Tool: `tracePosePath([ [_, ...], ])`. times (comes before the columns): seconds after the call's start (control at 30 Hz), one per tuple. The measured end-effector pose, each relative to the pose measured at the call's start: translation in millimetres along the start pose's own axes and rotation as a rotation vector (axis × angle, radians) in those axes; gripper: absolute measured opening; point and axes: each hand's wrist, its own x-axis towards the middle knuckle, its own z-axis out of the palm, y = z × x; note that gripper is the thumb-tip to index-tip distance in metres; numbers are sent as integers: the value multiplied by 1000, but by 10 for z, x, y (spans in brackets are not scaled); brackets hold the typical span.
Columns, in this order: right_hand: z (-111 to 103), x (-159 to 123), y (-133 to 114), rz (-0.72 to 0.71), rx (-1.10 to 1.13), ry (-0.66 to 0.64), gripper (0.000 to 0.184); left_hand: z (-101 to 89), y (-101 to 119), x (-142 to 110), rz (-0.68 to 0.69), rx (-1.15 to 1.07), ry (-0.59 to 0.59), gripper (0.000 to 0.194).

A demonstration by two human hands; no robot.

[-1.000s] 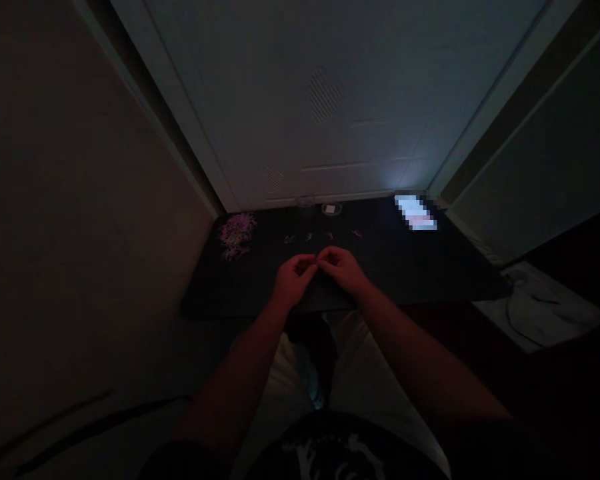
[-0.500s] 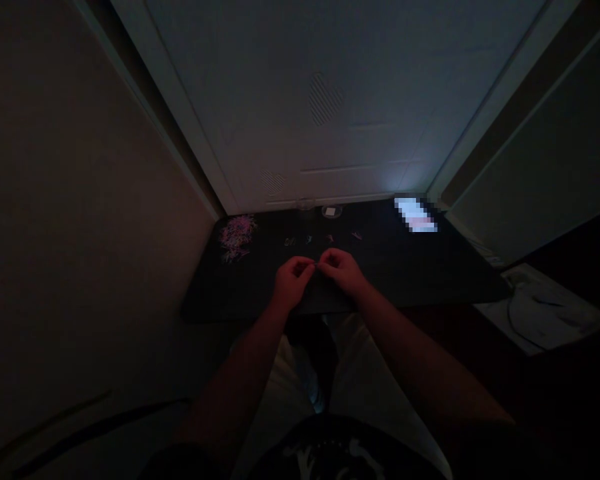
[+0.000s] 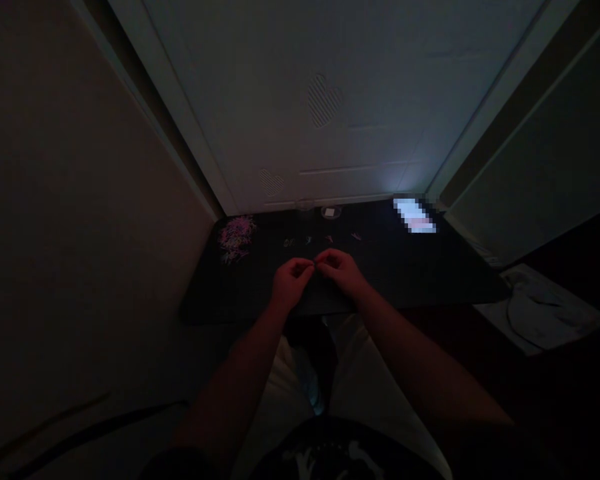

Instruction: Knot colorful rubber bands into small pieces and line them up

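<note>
Over the near part of a dark table (image 3: 410, 273), my left hand (image 3: 291, 280) and my right hand (image 3: 342, 270) meet fingertip to fingertip. Both are closed in a pinch. Whatever lies between the fingertips is too small and dim to name. Just beyond my hands runs a row of tiny items: a pale loop-like pair (image 3: 289, 243), a bluish piece (image 3: 309, 240), a pinkish piece (image 3: 329, 239) and a purple-pink piece (image 3: 356, 236). A loose heap of thin pink and purple pieces (image 3: 237, 235) lies at the table's far left.
A clear cup (image 3: 305, 208) and a small round dish (image 3: 331, 213) with a white square in it stand along the back edge. At the back right a lit phone-like screen (image 3: 414, 215) glows, blurred out. A pale panel with heart patterns (image 3: 324, 101) rises behind the table.
My hands stay nearly in place, fingertips still together, with only slight finger movement. The row of small items and the heap look the same.
</note>
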Motion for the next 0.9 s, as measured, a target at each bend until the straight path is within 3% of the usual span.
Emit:
tracePosePath([
  [0.53, -31, 16, 25, 8, 2, 11, 16, -3, 18, -11, 8, 120, -129, 21],
  [0.77, -33, 11, 29, -89, -71, -127, 23, -14, 33, -19, 0, 146, -138, 23],
  [0.9, -39, 10, 27, -111, -66, -123, 18, -14, 33, -14, 4, 153, -126, 24],
])
